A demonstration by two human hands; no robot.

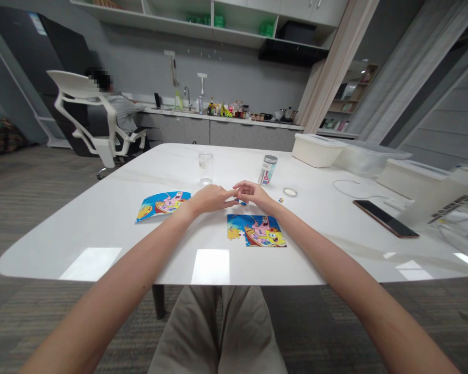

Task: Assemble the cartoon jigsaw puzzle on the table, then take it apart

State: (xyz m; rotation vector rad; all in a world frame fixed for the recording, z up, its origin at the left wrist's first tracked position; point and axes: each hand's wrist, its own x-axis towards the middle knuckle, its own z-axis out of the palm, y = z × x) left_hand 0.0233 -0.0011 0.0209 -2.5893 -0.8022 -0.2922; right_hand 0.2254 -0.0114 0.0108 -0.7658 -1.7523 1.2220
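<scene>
My left hand (213, 198) reaches in from the left, palm down, its fingers stretched toward a few small blue puzzle pieces (242, 203). From the other side my right hand (252, 192) meets it, fingers curled together; what they pinch, if anything, is hidden. The fingertips of both hands nearly touch above these pieces. Just below lies a partly assembled jigsaw puzzle (263, 231) with cartoon figures in a boat, its lower left edge still jagged. Left of it, partly behind my left forearm, a slightly curved picture sheet (158, 205) shows the same scene. One loose puzzle piece (281, 200) rests right of my right hand.
Beyond my hands stand a clear jar (206, 167) and a labelled canister (268, 170), with a round lid (290, 192) nearby. A phone (384, 218), a cable and storage boxes (319, 150) occupy the right side of the white table (140, 259). Another person sits at the back left.
</scene>
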